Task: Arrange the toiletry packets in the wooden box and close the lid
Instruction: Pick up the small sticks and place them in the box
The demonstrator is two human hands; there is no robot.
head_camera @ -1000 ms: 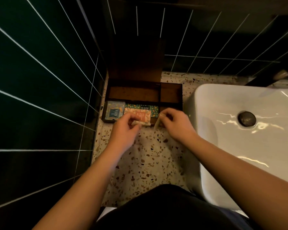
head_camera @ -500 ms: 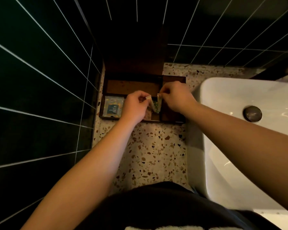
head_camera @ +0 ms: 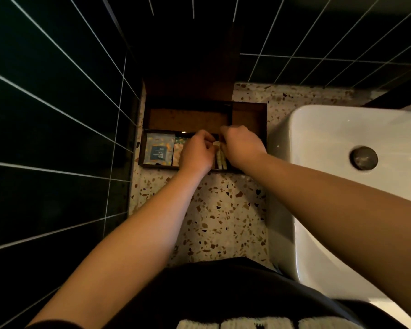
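Wooden box (head_camera: pixel 248 115) sits open on the worktop (head_camera: pixel 223 222), lid (head_camera: pixel 190 74) upright beyond the hands. Left hand (head_camera: pixel 196 151) and right hand (head_camera: pixel 241 146) pinch pale packets (head_camera: pixel 220 157) between them, standing these in the near compartment. A shower-cap packet (head_camera: pixel 159 149) lies left. Far compartments look empty; closing remains.

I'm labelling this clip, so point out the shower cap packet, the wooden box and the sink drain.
shower cap packet (head_camera: pixel 159 150): head view, on its dark printed label.
wooden box (head_camera: pixel 248 117): head view, on the bare floor of its back right compartment.
sink drain (head_camera: pixel 363 157): head view, on the middle of the round plug.
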